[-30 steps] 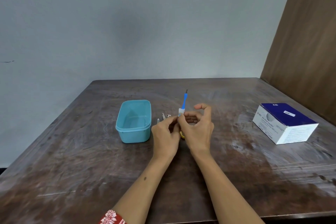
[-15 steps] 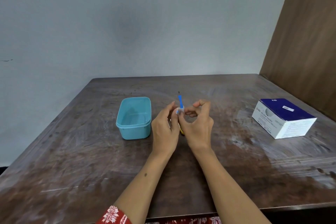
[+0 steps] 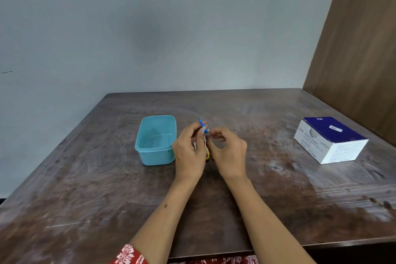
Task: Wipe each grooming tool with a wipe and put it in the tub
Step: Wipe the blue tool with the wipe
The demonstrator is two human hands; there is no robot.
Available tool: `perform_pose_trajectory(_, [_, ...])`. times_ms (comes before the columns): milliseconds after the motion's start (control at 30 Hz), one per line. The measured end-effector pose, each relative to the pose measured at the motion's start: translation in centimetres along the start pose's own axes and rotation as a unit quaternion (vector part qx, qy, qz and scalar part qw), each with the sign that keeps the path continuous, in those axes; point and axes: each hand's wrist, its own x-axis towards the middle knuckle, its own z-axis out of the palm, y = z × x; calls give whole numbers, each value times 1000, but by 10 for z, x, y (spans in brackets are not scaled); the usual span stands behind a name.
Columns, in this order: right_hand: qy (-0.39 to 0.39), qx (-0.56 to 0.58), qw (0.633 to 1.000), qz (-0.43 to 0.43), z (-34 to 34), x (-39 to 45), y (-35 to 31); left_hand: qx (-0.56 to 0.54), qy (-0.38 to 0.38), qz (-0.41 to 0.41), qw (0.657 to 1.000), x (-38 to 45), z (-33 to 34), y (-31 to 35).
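My left hand [image 3: 188,150] grips a thin blue grooming tool [image 3: 201,124] with a dark metal tip, which points up and slightly left, just right of the tub. My right hand [image 3: 230,150] is curled beside it, its fingertips pinching a small white wipe [image 3: 207,131] at the tool's lower end. The light blue tub [image 3: 156,156] stands on the table left of my hands, and its inside looks bare. A yellow object [image 3: 207,156] lies on the table between my hands, mostly hidden by them.
A white and dark blue box of swabs [image 3: 331,140] sits at the right of the worn brown table [image 3: 107,188]. A grey wall runs behind and a brown panel rises at the far right. The table's near edge lies under my forearms.
The blue tool has tipped from leaning right to leaning left, and less of its shaft shows above my fingers. Small metal tools seen beside the tub one second ago are now hidden.
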Motion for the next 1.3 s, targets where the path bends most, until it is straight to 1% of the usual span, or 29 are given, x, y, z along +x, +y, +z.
perform_pose_trajectory(67, [0,-5,1000,-12,1,0,0,-2,1,-1,1000,1,0,-1])
perform_pose_trajectory(200, [-11,-8,1000,15,2,0,1,-7,2,1,1000,2,0,0])
perform_pose_trajectory(367, [11,-19,1000,0,1,-1,-5,-6,-4,7,1000,1,0,0])
perform_pose_trajectory(500, [-11,-36,997,71,2,-2,-4,0,-6,12,1000,1,0,1])
perform_pose_trajectory(533, [-7,-38,997,73,2,-2,-4,0,-6,13,1000,1,0,0])
perform_pose_trajectory(667, [3,-32,999,33,1,-3,-8,0,-1,19,1000,1,0,-1])
perform_pose_trajectory(800, [-10,-48,995,81,2,-3,-4,3,-10,23,1000,1,0,-3])
perform_pose_trajectory(933, [-7,-56,998,38,3,-3,-6,7,-12,22,1000,1,0,-5])
perform_pose_trajectory(967, [-10,-58,997,40,4,-4,-6,9,-13,22,1000,1,0,-5])
perform_pose_trajectory(1100, [-25,-76,992,95,5,-4,-3,-1,-13,13,1000,1,1,-5])
perform_pose_trajectory(1233, [-19,-60,997,51,3,-3,-7,-4,-12,3,1000,1,0,-6])
perform_pose_trajectory(1300, [-28,-58,996,62,3,-4,-7,-2,-14,5,1000,1,0,-7])
